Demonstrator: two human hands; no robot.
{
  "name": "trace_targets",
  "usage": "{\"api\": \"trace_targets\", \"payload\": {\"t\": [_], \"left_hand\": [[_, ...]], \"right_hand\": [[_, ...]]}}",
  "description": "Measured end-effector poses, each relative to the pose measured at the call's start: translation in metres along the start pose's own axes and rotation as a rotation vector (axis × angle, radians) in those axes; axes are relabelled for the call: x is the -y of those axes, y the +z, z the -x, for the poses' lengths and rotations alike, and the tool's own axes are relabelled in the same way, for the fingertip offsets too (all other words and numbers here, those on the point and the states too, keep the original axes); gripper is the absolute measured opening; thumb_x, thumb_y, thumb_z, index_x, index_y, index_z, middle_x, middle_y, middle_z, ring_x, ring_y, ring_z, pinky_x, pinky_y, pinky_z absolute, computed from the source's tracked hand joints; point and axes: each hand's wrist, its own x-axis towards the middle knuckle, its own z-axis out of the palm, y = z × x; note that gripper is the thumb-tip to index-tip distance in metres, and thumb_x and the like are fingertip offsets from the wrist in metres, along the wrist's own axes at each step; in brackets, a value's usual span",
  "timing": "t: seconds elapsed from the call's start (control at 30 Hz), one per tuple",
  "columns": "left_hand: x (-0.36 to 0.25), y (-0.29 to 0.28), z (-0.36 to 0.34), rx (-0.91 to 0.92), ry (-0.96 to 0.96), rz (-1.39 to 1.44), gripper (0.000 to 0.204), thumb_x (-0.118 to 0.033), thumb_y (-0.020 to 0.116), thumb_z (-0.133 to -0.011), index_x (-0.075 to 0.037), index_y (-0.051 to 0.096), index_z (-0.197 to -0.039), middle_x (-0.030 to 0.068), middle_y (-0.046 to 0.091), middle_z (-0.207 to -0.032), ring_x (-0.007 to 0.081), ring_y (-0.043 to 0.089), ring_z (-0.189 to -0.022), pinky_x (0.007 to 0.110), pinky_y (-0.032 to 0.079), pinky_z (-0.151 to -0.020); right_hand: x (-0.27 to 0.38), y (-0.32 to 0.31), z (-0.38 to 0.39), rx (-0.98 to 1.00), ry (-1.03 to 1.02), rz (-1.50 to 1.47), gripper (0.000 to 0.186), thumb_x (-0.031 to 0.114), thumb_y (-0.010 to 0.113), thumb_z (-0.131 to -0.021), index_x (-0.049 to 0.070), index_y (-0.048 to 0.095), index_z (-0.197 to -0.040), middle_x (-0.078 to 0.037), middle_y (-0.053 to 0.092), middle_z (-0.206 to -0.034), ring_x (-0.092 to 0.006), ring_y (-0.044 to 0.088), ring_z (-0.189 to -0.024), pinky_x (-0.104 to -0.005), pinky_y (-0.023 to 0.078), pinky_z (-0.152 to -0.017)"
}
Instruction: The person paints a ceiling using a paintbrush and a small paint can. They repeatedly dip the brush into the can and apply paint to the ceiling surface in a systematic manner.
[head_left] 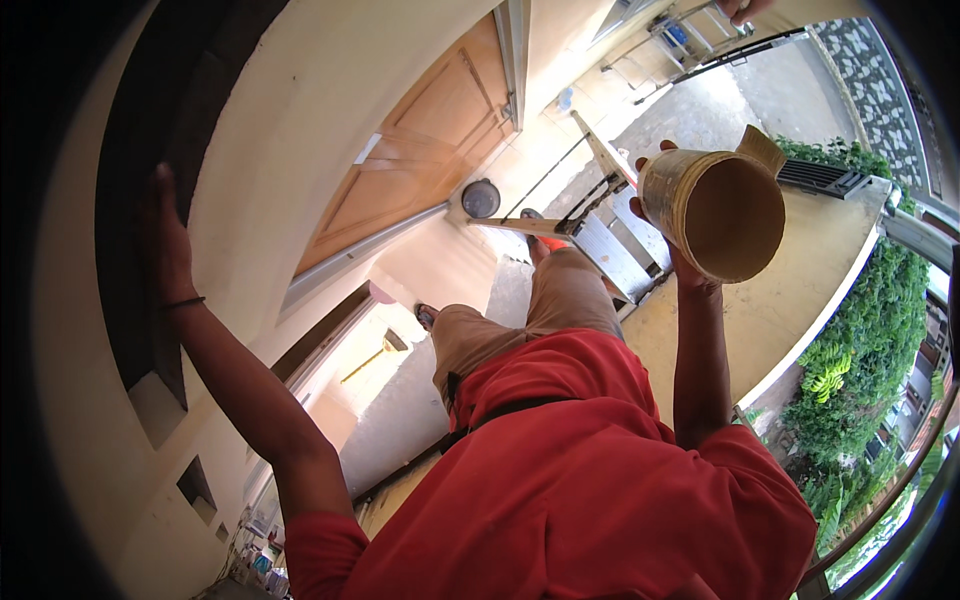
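Note:
My left hand (pixel 172 245) lies stretched against the dark band (pixel 205 90) that runs along the cream wall. Its fingers are extended, and I see nothing held in them. Out to the right, my right hand (pixel 688 268) is wrapped round a cylindrical beige tub (pixel 735 215). The tub is tilted, so its round mouth faces up towards me and its inside looks tan. A tan-brown flat piece (pixel 763 150) sticks out past the tub's rim; its kind is unclear. Most of my right palm is hidden behind the tub.
Below me stands a stepladder (pixel 610 250), with one of my feet at it. A wooden door (pixel 440 120) and a dark round bowl (pixel 481 198) lie beyond. On the right are a low wall (pixel 790 290) and green shrubs (pixel 880 340). Another person's hand (pixel 742 8) shows at the top.

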Motion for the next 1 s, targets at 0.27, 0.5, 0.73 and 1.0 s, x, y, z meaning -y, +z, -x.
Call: {"api": "trace_targets", "payload": {"t": [0.27,0.5,0.73,1.0], "left_hand": [[-0.005,-0.003,0.003,-0.019,-0.033,0.011,0.088,-0.073,0.043,-0.110,-0.002,0.057,-0.160,0.0271,0.053,-0.165,0.0431,0.047,-0.156,0.049,0.035,-0.129],[-0.015,-0.006,0.013,-0.026,-0.023,0.091,0.085,-0.071,0.043,-0.112,-0.002,0.061,-0.157,0.0246,0.059,-0.161,0.0411,0.051,-0.153,0.048,0.036,-0.128],[-0.007,-0.004,0.008,-0.018,-0.045,0.008,0.087,-0.075,0.042,-0.110,-0.006,0.057,-0.161,0.0226,0.054,-0.167,0.0397,0.046,-0.158,0.048,0.033,-0.131],[-0.013,0.001,0.008,-0.011,-0.029,0.092,0.092,-0.079,0.040,-0.107,-0.009,0.053,-0.165,0.0197,0.049,-0.172,0.0377,0.040,-0.163,0.045,0.028,-0.134]], "right_hand": [[0.009,-0.017,-0.014,0.042,0.046,-0.083,0.080,0.063,0.057,-0.109,0.009,0.043,-0.167,-0.026,0.029,-0.174,-0.0580,0.040,-0.155,-0.0807,0.048,-0.114],[0.001,-0.011,-0.023,0.018,0.113,-0.081,0.093,0.061,0.054,-0.112,-0.010,0.029,-0.166,-0.033,0.043,-0.162,-0.0528,0.042,-0.155,-0.0753,0.050,-0.116],[-0.015,-0.008,-0.023,0.004,0.120,-0.064,0.089,0.061,0.053,-0.112,-0.006,0.033,-0.166,-0.031,0.045,-0.162,-0.0494,0.043,-0.156,-0.0739,0.052,-0.116],[-0.023,-0.007,0.000,-0.135,0.046,-0.129,0.076,0.063,0.056,-0.110,0.016,0.041,-0.168,-0.027,0.035,-0.173,-0.0569,0.038,-0.156,-0.0831,0.042,-0.118]]}}
